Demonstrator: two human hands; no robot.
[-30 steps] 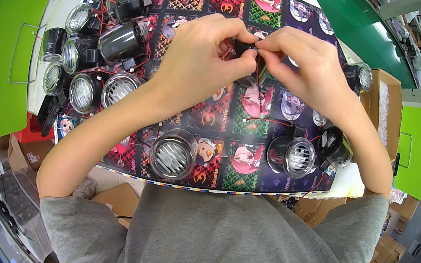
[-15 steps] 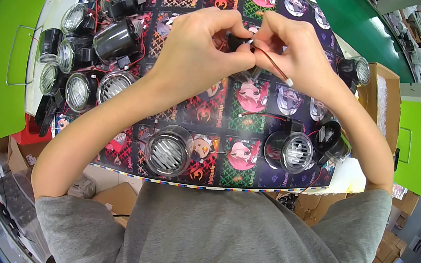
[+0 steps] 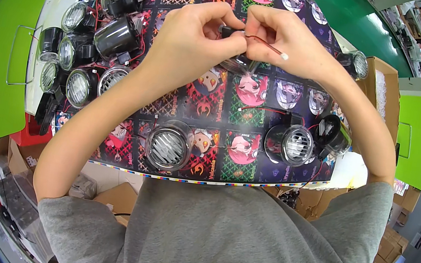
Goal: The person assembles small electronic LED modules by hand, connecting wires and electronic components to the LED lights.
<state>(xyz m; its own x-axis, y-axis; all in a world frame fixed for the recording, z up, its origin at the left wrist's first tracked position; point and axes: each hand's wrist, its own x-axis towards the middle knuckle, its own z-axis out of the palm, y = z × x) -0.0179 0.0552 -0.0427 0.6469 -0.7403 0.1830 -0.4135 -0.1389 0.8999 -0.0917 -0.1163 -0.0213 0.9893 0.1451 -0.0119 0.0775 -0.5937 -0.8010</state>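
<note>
Above the far middle of the desk, a small dark part is held between both hands, clear of the patterned sheet that covers the surface. The left hand is curled around the part from the left, its fingers pressed together over the top of it. The right hand closes in from the right, and its fingers are pinched on a thin red wire that ends in a small white connector.

The wire's long axis runs roughly left to right, sloping slightly down towards the right, with the white tip pointing away from the part and out past the right thumb. The dark part lies just left of the right fingertips and touches the left ones, so both hands are equally close to it; the wire itself is held by the right hand alone. How much of the part is hidden inside the left grip cannot be told.

Below the hands, a round lamp with a slatted face lies near the front edge, and a second one with a red lead lies to the right. A cluster of black lamp housings is piled at the left end, and a cardboard box stands at the right.
</note>
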